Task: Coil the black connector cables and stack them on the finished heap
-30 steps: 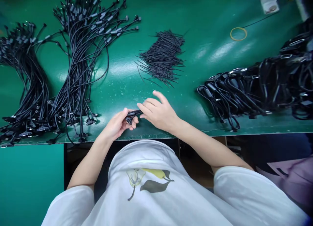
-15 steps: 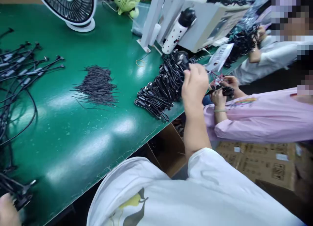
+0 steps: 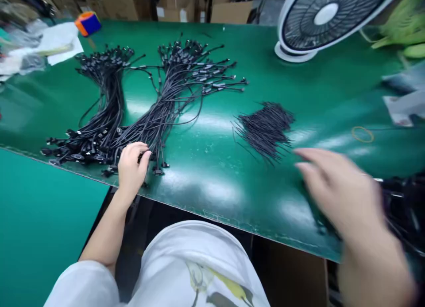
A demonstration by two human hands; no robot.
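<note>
My left hand [image 3: 132, 167] rests on the near ends of a big bundle of black cables [image 3: 172, 94] near the front edge of the green table [image 3: 215, 183]; its fingers curl over the connector ends, but I cannot make out one cable in its grip. A second bundle of black cables [image 3: 102, 99] lies just to the left. My right hand [image 3: 338, 192] hovers over the table at the right, blurred by motion, fingers stretched out, nothing visibly held. A heap of short black ties [image 3: 265, 127] lies between the hands.
A white fan [image 3: 318, 19] stands at the back right. A yellow rubber band [image 3: 362, 134] lies right of the ties. More black cables [image 3: 403, 200] lie at the right edge. Papers and an orange-blue block [image 3: 86, 22] sit at the back left, cardboard boxes behind.
The view has swung back left from the pile at the right. My right hand has left that pile and moved left, empty. My left hand now sits on the cable ends.
</note>
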